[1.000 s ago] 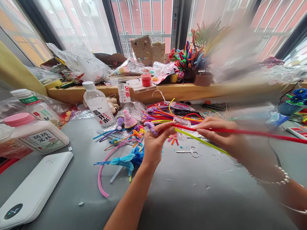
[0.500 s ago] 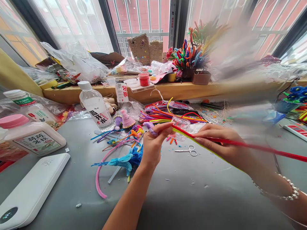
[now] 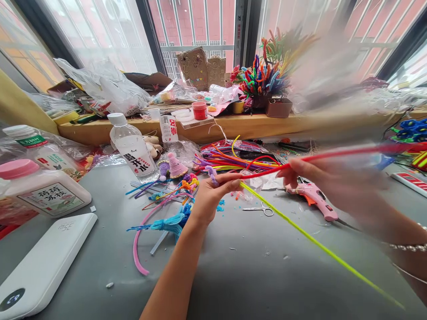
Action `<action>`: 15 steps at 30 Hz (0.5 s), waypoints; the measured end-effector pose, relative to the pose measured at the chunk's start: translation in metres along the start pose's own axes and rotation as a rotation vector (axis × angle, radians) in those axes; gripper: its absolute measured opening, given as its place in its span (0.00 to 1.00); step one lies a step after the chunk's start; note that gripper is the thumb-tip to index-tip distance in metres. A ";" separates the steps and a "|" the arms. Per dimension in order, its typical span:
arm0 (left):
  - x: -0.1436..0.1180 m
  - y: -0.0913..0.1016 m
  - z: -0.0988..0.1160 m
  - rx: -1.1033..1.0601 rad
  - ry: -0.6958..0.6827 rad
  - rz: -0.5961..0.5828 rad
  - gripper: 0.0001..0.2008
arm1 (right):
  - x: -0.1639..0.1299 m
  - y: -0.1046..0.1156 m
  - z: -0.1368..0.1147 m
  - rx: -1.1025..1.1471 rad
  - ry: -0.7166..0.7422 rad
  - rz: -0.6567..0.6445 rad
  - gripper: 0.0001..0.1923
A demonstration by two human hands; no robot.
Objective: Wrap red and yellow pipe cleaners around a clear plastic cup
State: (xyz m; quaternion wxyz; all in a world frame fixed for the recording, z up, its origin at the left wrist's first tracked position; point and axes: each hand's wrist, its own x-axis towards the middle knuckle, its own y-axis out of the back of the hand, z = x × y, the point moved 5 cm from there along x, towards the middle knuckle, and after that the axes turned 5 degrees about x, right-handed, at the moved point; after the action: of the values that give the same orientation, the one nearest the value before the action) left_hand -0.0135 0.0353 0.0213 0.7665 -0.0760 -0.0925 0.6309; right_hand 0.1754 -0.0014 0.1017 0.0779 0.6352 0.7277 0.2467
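Note:
My left hand (image 3: 213, 193) pinches the ends of a red pipe cleaner (image 3: 320, 155) and a yellow-green pipe cleaner (image 3: 310, 240) together, over the middle of the table. A fuzzy purple piece (image 3: 211, 174) shows at its fingers, perhaps a ring. My right hand (image 3: 310, 178), partly blurred, grips the red pipe cleaner a short way along; its far part runs off to the right. The yellow-green one slants freely down to the lower right. Small scissors (image 3: 262, 209) lie beneath the hands. A pink glue gun (image 3: 315, 200) rests below my right hand.
Bundled pipe cleaners (image 3: 230, 158) lie behind my hands. Left of them are a blue pipe-cleaner bunch (image 3: 170, 225), a curved pink strip (image 3: 136, 246), a clear water bottle (image 3: 131, 151), a pink-capped bottle (image 3: 50, 189) and a white power bank (image 3: 50, 262). A cluttered wooden ledge (image 3: 227, 129) runs behind.
My right hand has moved right and up, lifting the red pipe cleaner away from the yellow-green one, which now hangs apart. The glue gun has come into view. My left hand has shifted slightly left.

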 end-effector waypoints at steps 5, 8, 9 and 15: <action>0.001 0.002 -0.003 -0.017 0.124 -0.066 0.09 | 0.017 -0.005 -0.010 0.067 -0.085 -0.004 0.20; 0.002 0.005 -0.006 -0.068 0.169 -0.042 0.10 | 0.037 -0.010 -0.003 0.126 -0.048 0.009 0.19; 0.002 0.006 -0.008 -0.092 0.182 -0.029 0.11 | 0.046 -0.012 0.002 0.153 -0.047 0.009 0.18; 0.008 0.010 -0.020 -0.239 0.232 0.109 0.08 | 0.080 -0.026 0.033 0.140 -0.151 -0.097 0.21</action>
State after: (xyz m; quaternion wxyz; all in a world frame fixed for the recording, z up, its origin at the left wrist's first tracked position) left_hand -0.0166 0.0453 -0.0005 0.7224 -0.2436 -0.0736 0.6430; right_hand 0.1516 0.0823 0.0769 0.1001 0.6198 0.7652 0.1426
